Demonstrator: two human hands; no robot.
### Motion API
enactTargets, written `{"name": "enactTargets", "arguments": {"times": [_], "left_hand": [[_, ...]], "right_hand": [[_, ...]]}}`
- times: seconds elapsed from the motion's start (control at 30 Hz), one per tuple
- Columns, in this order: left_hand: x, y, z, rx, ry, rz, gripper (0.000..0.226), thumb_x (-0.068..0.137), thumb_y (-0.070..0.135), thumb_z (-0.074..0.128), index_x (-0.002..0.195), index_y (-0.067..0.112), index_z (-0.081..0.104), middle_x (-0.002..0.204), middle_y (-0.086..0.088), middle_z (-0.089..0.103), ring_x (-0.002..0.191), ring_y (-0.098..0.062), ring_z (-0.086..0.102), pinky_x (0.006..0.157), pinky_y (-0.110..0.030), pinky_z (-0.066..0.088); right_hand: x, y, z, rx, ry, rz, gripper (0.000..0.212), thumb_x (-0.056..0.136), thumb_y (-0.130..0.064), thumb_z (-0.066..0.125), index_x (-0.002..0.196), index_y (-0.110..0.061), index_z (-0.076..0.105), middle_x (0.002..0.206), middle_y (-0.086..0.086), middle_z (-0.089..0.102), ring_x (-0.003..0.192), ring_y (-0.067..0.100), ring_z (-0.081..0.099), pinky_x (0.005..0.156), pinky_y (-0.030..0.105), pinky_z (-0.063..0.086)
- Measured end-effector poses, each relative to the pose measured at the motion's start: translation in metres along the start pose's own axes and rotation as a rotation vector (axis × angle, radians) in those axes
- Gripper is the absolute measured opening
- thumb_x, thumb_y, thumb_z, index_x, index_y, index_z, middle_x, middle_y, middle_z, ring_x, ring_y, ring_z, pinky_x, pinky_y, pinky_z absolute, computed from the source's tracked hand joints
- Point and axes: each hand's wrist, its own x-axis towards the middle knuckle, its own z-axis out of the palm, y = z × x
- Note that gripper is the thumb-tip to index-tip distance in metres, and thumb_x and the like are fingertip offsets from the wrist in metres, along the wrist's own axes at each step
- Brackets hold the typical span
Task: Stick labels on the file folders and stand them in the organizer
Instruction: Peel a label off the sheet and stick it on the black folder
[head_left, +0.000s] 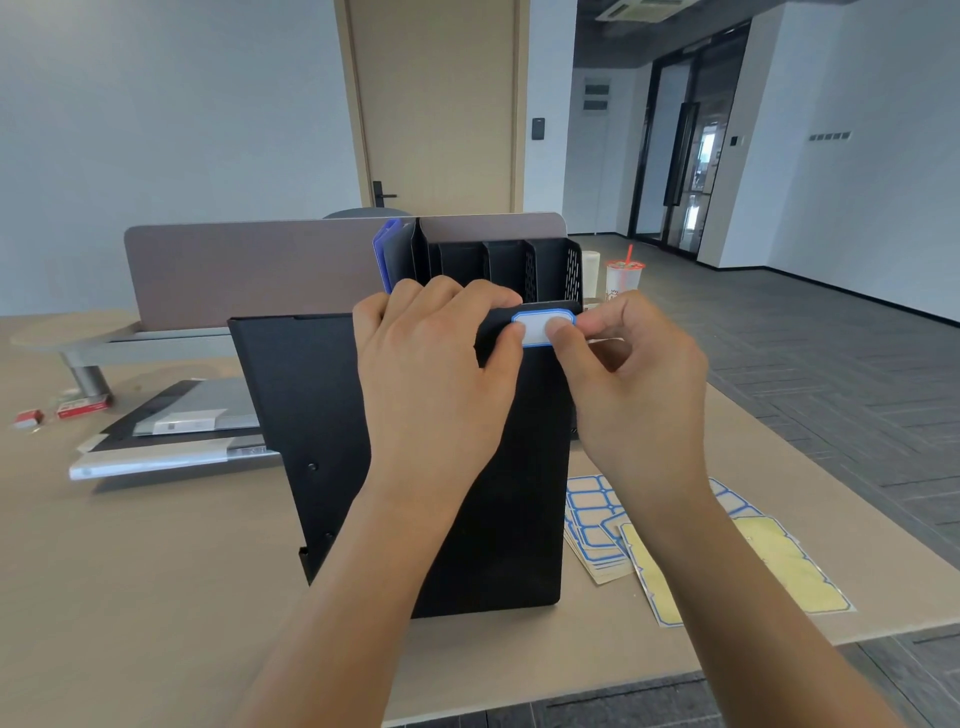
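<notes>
Folder: black file folder (322, 415) stands nearly upright on the desk (156, 571), its spine end raised toward the person, probably so the top of the spine faces them and the sticker can be pressed flat.
Label: white label with a blue border (540, 327) sits at the top of the spine, between the two thumbs and touching both; it looks laid on but not yet rubbed down.
Left hand: left hand (431, 374) has its fingers curled over the folder's top edge and its thumb on the label's left end, steadying the folder against the push.
Right hand: right hand (634, 374) pinches the spine's right edge, its thumb on the label's right part and its fingers bent behind.
Organizer: black mesh organizer (550, 270) stands just behind the folder; a blue folder (385, 254) and a dark one already stand at its left, and the compartments to the right look free.
Label sheets: spare label sheets (592, 525) lie on the desk beside the folder, under the right forearm, near enough for another peel.
Stage: judged as smoothing, with standing the folder in a free slot left to do.
</notes>
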Motion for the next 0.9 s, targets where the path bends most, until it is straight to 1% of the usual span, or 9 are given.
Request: {"name": "enactTargets", "arguments": {"times": [0.07,0.17,0.23,0.37,0.5,0.63,0.7,0.83,0.9], "left_hand": [[-0.0003,0.0004,-0.0008,-0.004,-0.001,-0.001,0.019,0.093,0.038,0.067,0.11,0.033,0.071,0.093,0.011,0.068,0.091,-0.013,0.059,0.09,-0.027,0.025],[-0.001,0.0012,-0.0019,-0.009,-0.002,-0.001,0.019,0.092,0.038,0.066,0.11,0.032,0.072,0.093,0.011,0.069,0.092,-0.014,0.059,0.09,-0.027,0.025],[-0.0009,0.0012,-0.0025,-0.005,0.0,0.002,0.02,0.092,0.038,0.066,0.11,0.032,0.072,0.093,0.011,0.069,0.092,-0.014,0.059,0.09,-0.027,0.025],[-0.0008,0.0017,-0.0041,-0.002,-0.001,-0.001,0.019,0.092,0.037,0.067,0.109,0.032,0.072,0.092,0.011,0.068,0.091,-0.015,0.059,0.09,-0.027,0.025],[-0.0016,0.0045,-0.0049,-0.003,0.007,-0.019,0.017,0.091,0.037,0.067,0.108,0.033,0.072,0.091,0.011,0.067,0.09,-0.015,0.058,0.09,-0.026,0.024],[-0.0026,0.0059,-0.0057,-0.006,0.013,-0.023,0.017,0.091,0.038,0.067,0.106,0.033,0.072,0.089,0.012,0.066,0.089,-0.015,0.058,0.09,-0.026,0.023],[-0.003,0.0061,-0.0062,-0.007,0.011,-0.022,0.017,0.091,0.038,0.067,0.106,0.033,0.072,0.089,0.012,0.067,0.09,-0.016,0.058,0.09,-0.026,0.024],[-0.0031,0.0055,-0.0069,-0.017,0.008,-0.019,0.017,0.092,0.037,0.067,0.107,0.033,0.072,0.09,0.011,0.067,0.091,-0.015,0.059,0.09,-0.026,0.023],[-0.0035,0.0054,-0.0067,-0.016,0.009,-0.019,0.017,0.092,0.036,0.067,0.108,0.033,0.072,0.09,0.011,0.067,0.09,-0.014,0.058,0.09,-0.025,0.023]], "right_hand": [[-0.0001,-0.0004,-0.0013,0.037,0.028,0.042,0.022,0.093,-0.025,0.079,0.086,-0.019,0.059,0.081,-0.005,0.072,0.072,0.012,0.071,0.065,0.023,0.052],[0.0016,0.0012,-0.0039,0.122,0.011,0.077,0.027,0.09,-0.023,0.082,0.093,-0.018,0.056,0.085,-0.001,0.074,0.076,0.019,0.073,0.071,0.035,0.057],[0.0026,0.0022,-0.0052,0.164,-0.004,0.085,0.028,0.09,-0.021,0.083,0.097,-0.017,0.056,0.082,0.0,0.074,0.074,0.021,0.072,0.072,0.038,0.057],[0.0007,0.0036,-0.0079,0.202,-0.013,0.068,0.021,0.093,-0.013,0.078,0.1,-0.016,0.058,0.08,-0.002,0.076,0.072,0.02,0.07,0.074,0.035,0.057],[-0.0027,0.0042,-0.0094,0.224,-0.024,0.048,0.016,0.097,-0.011,0.073,0.102,-0.018,0.061,0.083,-0.002,0.075,0.073,0.023,0.07,0.071,0.034,0.055],[-0.0002,0.0018,-0.0088,0.218,-0.007,0.055,0.016,0.097,-0.024,0.075,0.106,-0.019,0.062,0.078,0.001,0.075,0.071,0.022,0.068,0.073,0.046,0.06],[0.0014,0.0008,-0.0084,0.2,0.005,0.031,0.016,0.097,-0.024,0.074,0.107,-0.019,0.062,0.072,0.0,0.072,0.067,0.019,0.066,0.073,0.051,0.06],[0.0004,0.0022,-0.0064,0.181,-0.001,-0.006,0.014,0.1,-0.019,0.07,0.11,-0.021,0.061,0.069,-0.002,0.068,0.063,0.018,0.062,0.069,0.052,0.059],[-0.0011,0.0045,-0.0069,0.194,-0.013,0.001,0.015,0.099,-0.018,0.071,0.111,-0.021,0.061,0.073,-0.004,0.069,0.066,0.019,0.066,0.069,0.047,0.059]]}}
